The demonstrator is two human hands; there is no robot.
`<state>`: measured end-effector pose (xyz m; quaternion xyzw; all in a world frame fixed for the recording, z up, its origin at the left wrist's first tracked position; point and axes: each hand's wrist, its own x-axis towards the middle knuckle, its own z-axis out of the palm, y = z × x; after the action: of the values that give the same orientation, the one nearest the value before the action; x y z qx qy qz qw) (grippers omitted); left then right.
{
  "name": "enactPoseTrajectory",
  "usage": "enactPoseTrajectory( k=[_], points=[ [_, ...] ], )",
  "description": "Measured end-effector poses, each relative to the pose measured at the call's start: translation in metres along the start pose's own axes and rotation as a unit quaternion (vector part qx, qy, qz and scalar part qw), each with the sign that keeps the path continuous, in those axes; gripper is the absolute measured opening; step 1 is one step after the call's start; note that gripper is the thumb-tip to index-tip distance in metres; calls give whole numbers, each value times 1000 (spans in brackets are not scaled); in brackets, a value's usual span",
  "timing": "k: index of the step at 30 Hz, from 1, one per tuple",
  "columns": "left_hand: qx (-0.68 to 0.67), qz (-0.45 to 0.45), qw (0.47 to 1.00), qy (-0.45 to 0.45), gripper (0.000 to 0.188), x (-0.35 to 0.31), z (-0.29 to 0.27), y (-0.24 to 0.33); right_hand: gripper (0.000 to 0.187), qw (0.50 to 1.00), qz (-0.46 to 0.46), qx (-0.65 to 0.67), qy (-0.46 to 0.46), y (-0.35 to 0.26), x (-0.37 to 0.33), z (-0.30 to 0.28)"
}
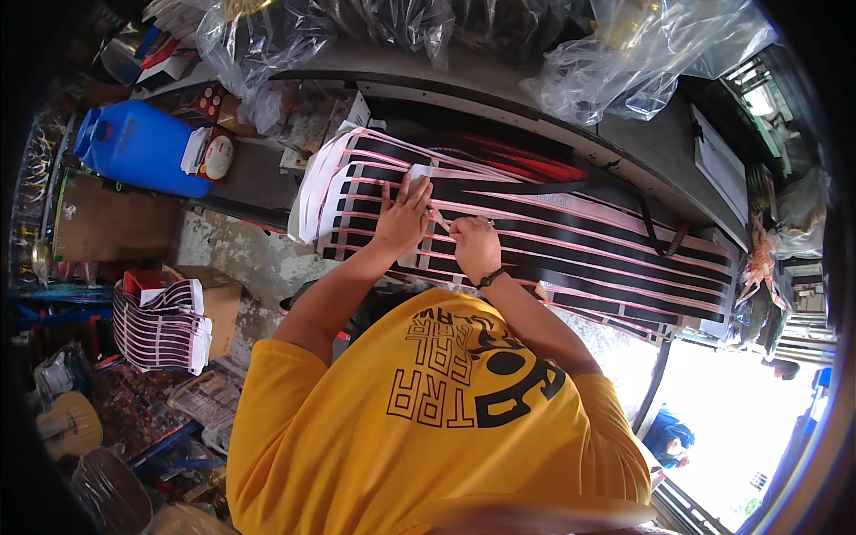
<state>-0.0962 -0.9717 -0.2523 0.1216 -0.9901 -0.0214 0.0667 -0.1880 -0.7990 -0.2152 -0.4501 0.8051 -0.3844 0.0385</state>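
Observation:
Long black strips (571, 254) with pale pinkish bands between them lie side by side across the bench in front of me. Their left ends meet a curled stack of white sheets (314, 198). My left hand (406, 217) presses flat on the strips near that end, fingers stretched out, beside a small white piece (420, 171). Just right of it, my right hand (477, 245) is closed around a slim pale tool (438, 217) whose tip points toward the left fingers; its exact kind is too small to tell. A loose black strap (526, 187) runs rightward from near the left fingertips.
Clear plastic sheeting (642, 62) hangs over the far ledge. A blue jerrycan (143, 147) rests at the left. Below it, a striped bundle (160, 325) leans by a cardboard box (214, 299). Another person (667, 437) is outside at the lower right.

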Motion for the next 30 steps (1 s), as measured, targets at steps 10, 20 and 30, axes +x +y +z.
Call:
enactPoseTrajectory(
  k=[10, 20, 30],
  points=[
    [-135, -50, 989, -30, 51, 3, -1, -6, 3, 999, 36, -2, 39, 9, 9, 6],
    [-131, -62, 986, 86, 35, 14, 10, 3, 4, 999, 38, 14, 17, 7, -4, 10],
    [-57, -48, 989, 127, 33, 15, 24, 4, 7, 999, -20, 27, -15, -6, -30, -8]
  ],
)
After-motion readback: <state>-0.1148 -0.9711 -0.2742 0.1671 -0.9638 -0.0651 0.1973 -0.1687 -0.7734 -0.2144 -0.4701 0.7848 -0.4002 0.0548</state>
